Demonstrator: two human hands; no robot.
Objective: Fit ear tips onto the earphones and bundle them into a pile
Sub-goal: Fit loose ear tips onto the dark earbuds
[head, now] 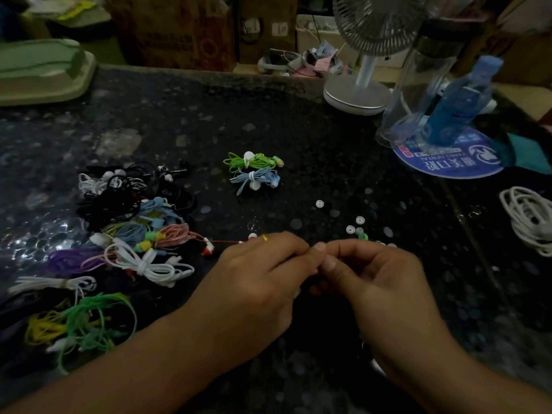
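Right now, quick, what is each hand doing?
Left hand: fingers curled, pinching something small, hidden where the two hands meet.
Right hand: fingers curled, pinching at the same spot; what it holds cannot be told.

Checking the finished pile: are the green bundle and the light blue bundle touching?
Touching. The head view shows the green bundle lying directly against the light blue bundle, no gap between.

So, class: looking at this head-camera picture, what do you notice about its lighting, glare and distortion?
Head view: dim overall, colours muted; glare patches on the dark table at far left; wide-angle bending curves the fan and bottle near the edges; what the hands' fingers pinch is too dark to make out.
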